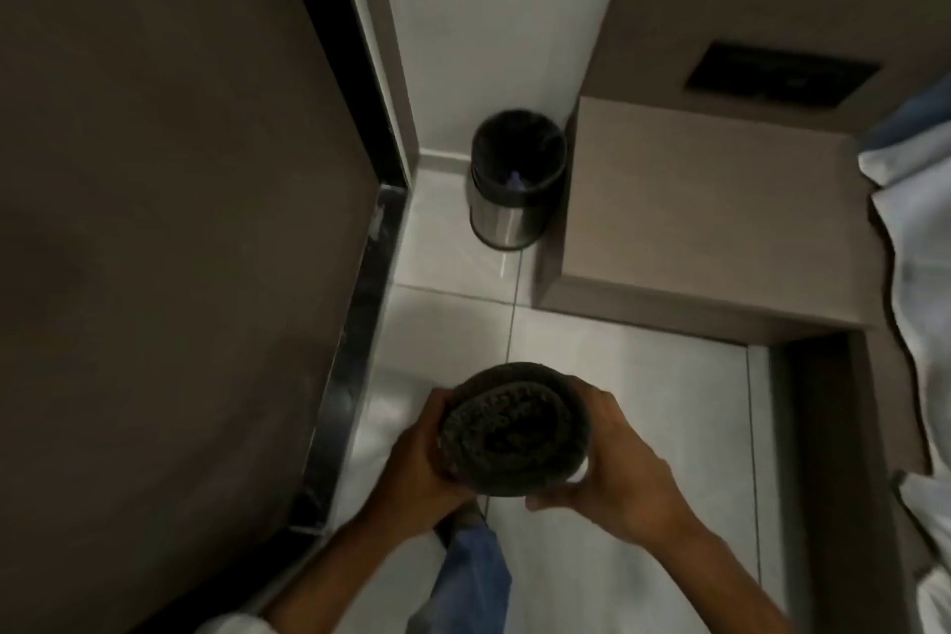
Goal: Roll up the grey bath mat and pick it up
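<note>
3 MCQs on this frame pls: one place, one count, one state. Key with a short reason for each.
1. Where does the waste bin stand?
A. In the corner beside the beige ledge
B. On top of the ledge
C. Between the person's feet

2. How many hands hold the grey bath mat?
A. None
B. One
C. Two

3. What state is the mat in?
A. Flat on the floor
B. Rolled up and lifted off the floor
C. Draped over the bin

Key:
1 A: the waste bin sits on the floor tiles against the beige ledge.
2 C: the left hand and right hand each clasp a side of the grey bath mat.
3 B: its spiral end faces the camera, with floor visible below.
</note>
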